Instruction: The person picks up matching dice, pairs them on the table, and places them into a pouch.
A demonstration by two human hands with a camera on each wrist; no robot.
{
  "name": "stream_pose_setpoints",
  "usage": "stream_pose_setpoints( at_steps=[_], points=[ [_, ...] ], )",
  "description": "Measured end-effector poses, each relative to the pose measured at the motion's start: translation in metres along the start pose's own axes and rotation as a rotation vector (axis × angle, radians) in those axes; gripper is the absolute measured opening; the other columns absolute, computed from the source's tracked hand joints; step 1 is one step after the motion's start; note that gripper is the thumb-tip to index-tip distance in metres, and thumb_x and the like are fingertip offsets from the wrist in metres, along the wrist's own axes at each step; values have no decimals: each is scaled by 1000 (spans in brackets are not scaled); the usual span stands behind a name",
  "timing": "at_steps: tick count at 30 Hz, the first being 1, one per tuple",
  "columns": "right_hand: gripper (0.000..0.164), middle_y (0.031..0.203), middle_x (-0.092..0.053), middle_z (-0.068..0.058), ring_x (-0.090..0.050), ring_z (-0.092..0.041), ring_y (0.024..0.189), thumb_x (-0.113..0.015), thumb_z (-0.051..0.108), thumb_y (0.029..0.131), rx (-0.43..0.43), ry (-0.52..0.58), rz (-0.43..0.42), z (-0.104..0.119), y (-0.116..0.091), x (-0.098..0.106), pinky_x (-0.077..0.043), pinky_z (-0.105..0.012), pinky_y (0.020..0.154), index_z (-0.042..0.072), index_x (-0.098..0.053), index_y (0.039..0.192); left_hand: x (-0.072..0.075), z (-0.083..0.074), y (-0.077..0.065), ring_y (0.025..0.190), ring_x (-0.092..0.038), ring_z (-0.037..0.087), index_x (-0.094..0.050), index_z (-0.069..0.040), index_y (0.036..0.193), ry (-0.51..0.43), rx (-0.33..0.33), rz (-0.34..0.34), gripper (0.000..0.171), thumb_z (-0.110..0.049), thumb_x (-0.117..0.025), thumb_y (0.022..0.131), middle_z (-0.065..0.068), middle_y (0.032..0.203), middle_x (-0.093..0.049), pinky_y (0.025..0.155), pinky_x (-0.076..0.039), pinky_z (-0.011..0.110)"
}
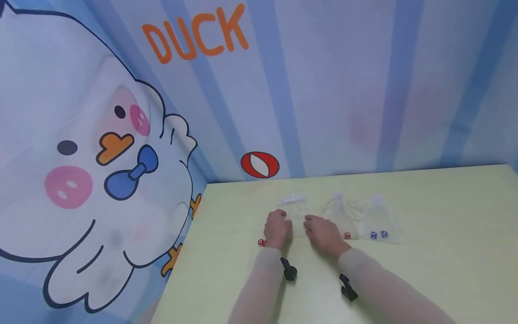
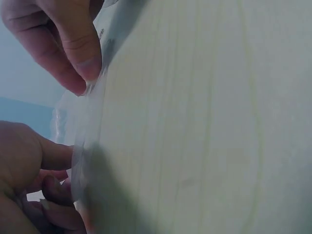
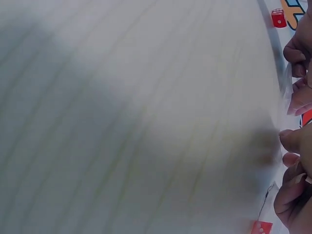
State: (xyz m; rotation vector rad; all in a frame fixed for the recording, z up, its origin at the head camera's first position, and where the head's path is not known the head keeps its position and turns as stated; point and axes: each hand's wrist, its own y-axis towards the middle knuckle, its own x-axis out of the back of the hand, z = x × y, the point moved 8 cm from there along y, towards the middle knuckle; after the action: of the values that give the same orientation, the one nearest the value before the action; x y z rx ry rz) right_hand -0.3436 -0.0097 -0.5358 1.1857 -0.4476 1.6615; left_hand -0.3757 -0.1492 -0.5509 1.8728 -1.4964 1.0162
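A sheer white drawstring pouch [image 1: 298, 221] lies flat on the table between my two hands. My left hand [image 1: 278, 229] holds its left side between thumb and fingers. At the right side, my right hand [image 1: 323, 233] pinches the pouch's edge; in the left wrist view thumb and finger meet on the thin fabric [image 2: 92, 105]. Beside my left hand sit red dice [image 1: 262, 242], outside the pouch; one red die [image 3: 278, 18] shows at the top of the right wrist view. I see no dice in the held pouch, though fingers cover part of it.
Right of my hands lies a second sheer pouch [image 1: 340, 211] with a red die [image 1: 347, 235] in it. Beyond it, a third pouch [image 1: 378, 216] holds two blue dice [image 1: 384, 234]. A printed cloth wall [image 1: 332, 90] rises behind the pale table [image 1: 445, 252].
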Motion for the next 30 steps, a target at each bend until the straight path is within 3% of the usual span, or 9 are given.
stream_pose_setpoints(
  at_steps=[5,12,20,25,30],
  points=[
    [9,125,-64,-19,-65,-41,104,-64,5,92,-31,-3,48,-3,1,-5,-53,-52,81,5,-73,91,-1,1,-2,102,-64,34,-69,-5,116,10,6,13,29,-14,-71,89,12,116,-66,83,-51,47],
    [22,130,-62,-16,-64,-38,109,-62,8,95,-88,25,57,-11,1,-10,-52,-51,85,2,-73,113,2,-3,-4,104,-64,33,-69,-5,118,31,-22,30,30,-17,-70,90,12,117,-66,85,-51,46],
    [28,130,-62,-16,-67,-39,95,-58,9,96,-126,39,52,-13,2,-7,-53,-49,71,-1,-69,120,12,0,-4,94,-61,29,-66,-7,123,44,-59,39,37,-24,-66,90,11,112,-59,80,-49,45],
    [33,129,-62,-17,-65,-33,72,-58,12,97,-143,61,51,-14,2,-7,-49,-42,57,-2,-65,126,26,8,-2,87,-57,23,-65,-11,123,5,-165,67,33,-23,-64,92,6,107,-57,75,-48,40],
    [29,131,-62,-15,-68,-37,83,-60,12,96,-92,25,48,-14,1,-9,-48,-40,55,2,-69,122,40,24,-6,79,-56,19,-64,-15,126,-85,-271,143,30,-19,-62,96,3,112,-56,78,-48,36]
  ],
)
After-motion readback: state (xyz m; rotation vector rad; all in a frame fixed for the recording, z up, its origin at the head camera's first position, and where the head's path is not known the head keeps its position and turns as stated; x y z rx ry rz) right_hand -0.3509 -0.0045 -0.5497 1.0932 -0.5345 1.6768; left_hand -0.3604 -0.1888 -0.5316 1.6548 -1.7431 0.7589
